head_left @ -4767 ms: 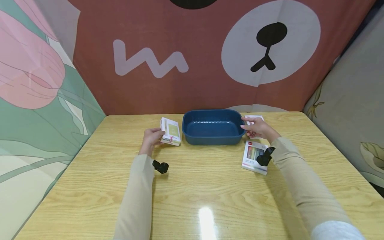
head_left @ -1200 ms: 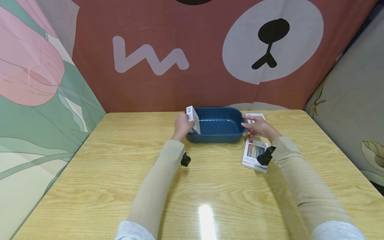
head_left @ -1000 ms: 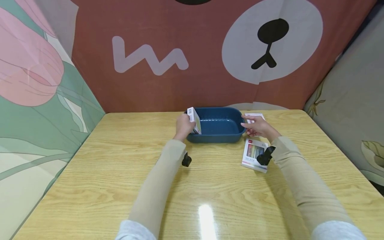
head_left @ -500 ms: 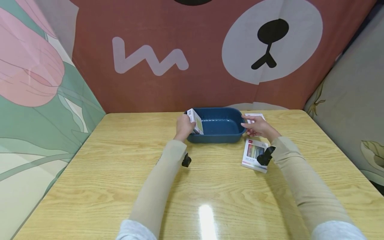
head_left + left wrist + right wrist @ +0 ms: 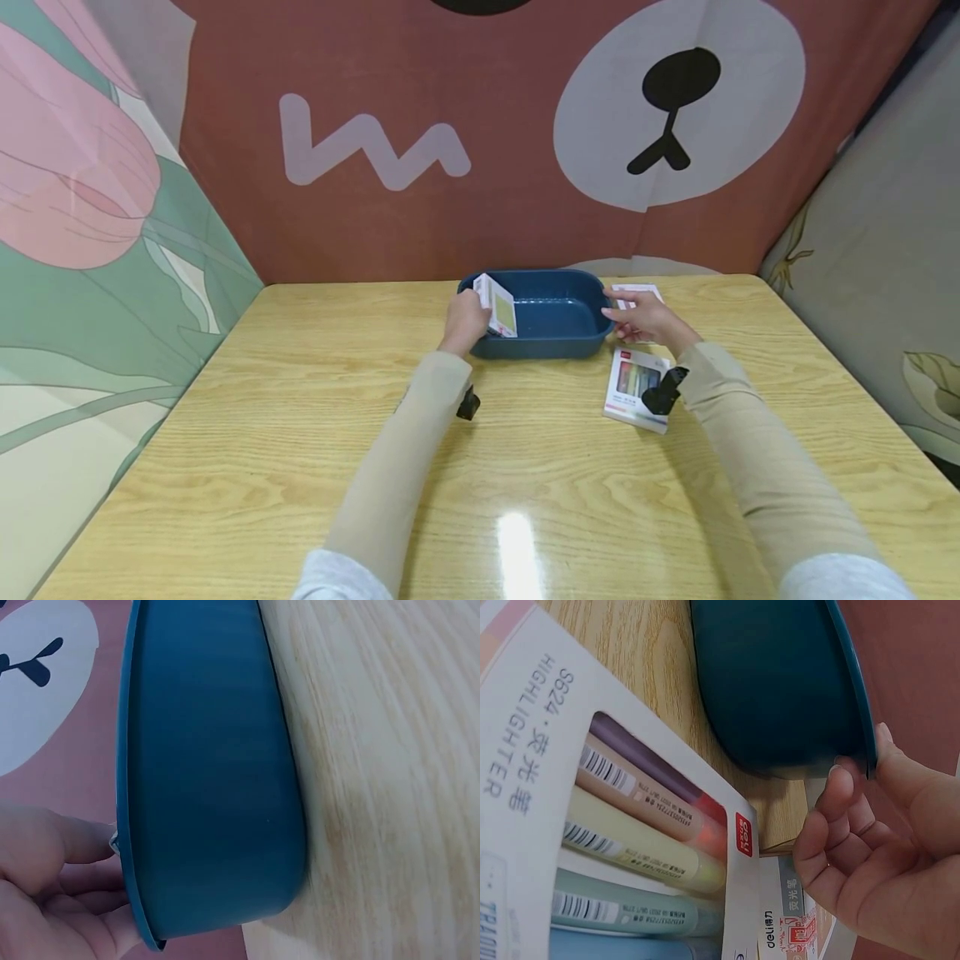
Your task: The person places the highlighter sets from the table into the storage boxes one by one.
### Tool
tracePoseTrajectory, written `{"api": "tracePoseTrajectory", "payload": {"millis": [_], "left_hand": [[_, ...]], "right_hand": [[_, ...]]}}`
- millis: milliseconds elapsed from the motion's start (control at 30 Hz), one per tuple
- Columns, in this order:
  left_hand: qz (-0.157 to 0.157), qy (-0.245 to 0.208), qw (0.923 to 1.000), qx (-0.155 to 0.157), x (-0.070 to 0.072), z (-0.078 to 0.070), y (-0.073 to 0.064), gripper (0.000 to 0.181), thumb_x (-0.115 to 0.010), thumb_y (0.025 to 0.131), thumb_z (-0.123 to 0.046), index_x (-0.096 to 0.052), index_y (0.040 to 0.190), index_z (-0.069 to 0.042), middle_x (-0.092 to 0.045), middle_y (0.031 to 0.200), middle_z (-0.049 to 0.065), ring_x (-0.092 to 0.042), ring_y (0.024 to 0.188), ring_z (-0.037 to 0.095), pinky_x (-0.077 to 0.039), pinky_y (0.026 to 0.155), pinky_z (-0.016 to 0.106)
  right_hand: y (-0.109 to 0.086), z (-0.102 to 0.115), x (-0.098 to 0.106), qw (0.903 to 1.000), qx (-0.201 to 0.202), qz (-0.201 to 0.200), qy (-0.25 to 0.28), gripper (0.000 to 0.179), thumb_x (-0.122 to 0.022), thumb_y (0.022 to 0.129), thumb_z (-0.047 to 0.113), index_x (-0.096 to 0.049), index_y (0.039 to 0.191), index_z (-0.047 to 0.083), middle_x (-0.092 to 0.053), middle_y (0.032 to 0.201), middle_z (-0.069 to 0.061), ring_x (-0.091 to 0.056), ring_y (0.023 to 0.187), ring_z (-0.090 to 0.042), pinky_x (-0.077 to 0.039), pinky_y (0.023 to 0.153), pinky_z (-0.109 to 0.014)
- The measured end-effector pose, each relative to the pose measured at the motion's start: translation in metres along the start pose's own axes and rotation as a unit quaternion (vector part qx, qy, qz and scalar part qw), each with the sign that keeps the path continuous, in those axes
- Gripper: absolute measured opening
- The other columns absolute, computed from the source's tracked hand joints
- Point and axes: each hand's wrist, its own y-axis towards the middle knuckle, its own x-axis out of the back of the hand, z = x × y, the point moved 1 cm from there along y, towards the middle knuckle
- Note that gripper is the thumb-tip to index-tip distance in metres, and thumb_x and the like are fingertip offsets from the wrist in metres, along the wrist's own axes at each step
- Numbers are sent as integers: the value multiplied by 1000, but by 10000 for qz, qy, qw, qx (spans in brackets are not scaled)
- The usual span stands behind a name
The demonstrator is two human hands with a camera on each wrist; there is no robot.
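at mouth of blue bin (image 5: 555, 346), white box (image 5: 499, 308) in closed left grip (image 5: 463, 320), right rim (image 5: 863, 705) in pinching right grip (image 5: 643, 317)

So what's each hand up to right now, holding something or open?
Left hand: closed, holding a white box with a yellow-green panel.
Right hand: closed, pinching the rim of the blue basin.

basin (image 5: 543, 348): dark blue | left box (image 5: 501, 312): white, yellow-green | tabletop (image 5: 300, 433): yellow woodgrain
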Motion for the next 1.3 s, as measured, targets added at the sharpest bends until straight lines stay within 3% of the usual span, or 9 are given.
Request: {"api": "tracePoseTrajectory", "payload": {"millis": [200,433,500,533,700,767,967,1033,1300], "left_hand": [[7,490,9982,-352,-11,4,9,15,-61,82,-13,-63,78,1,-62,77,11,-58,75,24,-47,66,32],[156,385,9981,-451,-19,9,19,18,-62,83,-12,-63,70,1,-61,71,12,-58,71,24,-47,64,33],[269,282,9986,-366,-15,7,15,15,-59,85,-9,-66,79,3,-64,82,13,-59,81,25,-47,71,35],[159,241,9985,-469,-14,8,13,14,-58,85,-7,-67,82,3,-65,85,13,-59,83,25,-47,72,35],[-836,70,9863,-1418,-67,49,60,16,-61,80,-6,-71,93,-6,-66,92,5,-59,90,21,-45,76,29],[-1023,90,9813,-1628,-75,56,69,16,-63,79,-6,-71,92,-8,-66,90,3,-59,90,20,-44,77,28],[-600,91,9894,-1319,-10,15,13,17,-61,82,-2,-69,97,1,-64,95,12,-55,96,27,-42,83,32],[-671,161,9888,-1327,2,8,0,16,-62,82,-2,-69,96,2,-63,94,14,-55,96,28,-43,81,33],[-876,201,9868,-1347,7,13,-3,16,-65,80,-4,-69,95,1,-64,92,14,-55,93,30,-43,78,35]], "right_hand": [[0,0,0,10000,-40,-43,-34,59,-51,92,18,-23,143,13,-52,58,-4,-50,50,-12,-45,54,-29],[0,-2,0,10000,36,-13,27,59,-52,92,18,-23,143,13,-54,59,-5,-49,49,-12,-45,52,-28],[0,-3,0,10000,57,-24,31,60,-52,92,19,-23,143,12,-53,59,-4,-49,49,-11,-45,52,-28],[0,-3,0,10000,68,-34,38,59,-52,92,18,-23,143,12,-53,58,-5,-49,49,-11,-45,52,-28],[2,-5,-1,9999,111,-60,21,58,-51,92,17,-23,143,11,-53,58,-5,-50,49,-11,-45,52,-27],[3,-5,0,9999,123,-71,5,57,-51,92,16,-24,143,11,-53,58,-5,-50,49,-12,-44,52,-27],[2,-5,1,9999,76,-69,10,59,-52,92,19,-24,143,12,-54,60,-6,-49,49,-11,-44,52,-28],[2,-5,1,10000,54,-55,14,59,-52,92,19,-23,143,13,-54,60,-6,-49,49,-11,-44,53,-28],[1,-3,1,10000,71,-7,-38,59,-51,92,19,-22,143,13,-55,62,-6,-49,49,-11,-45,53,-28]]}}
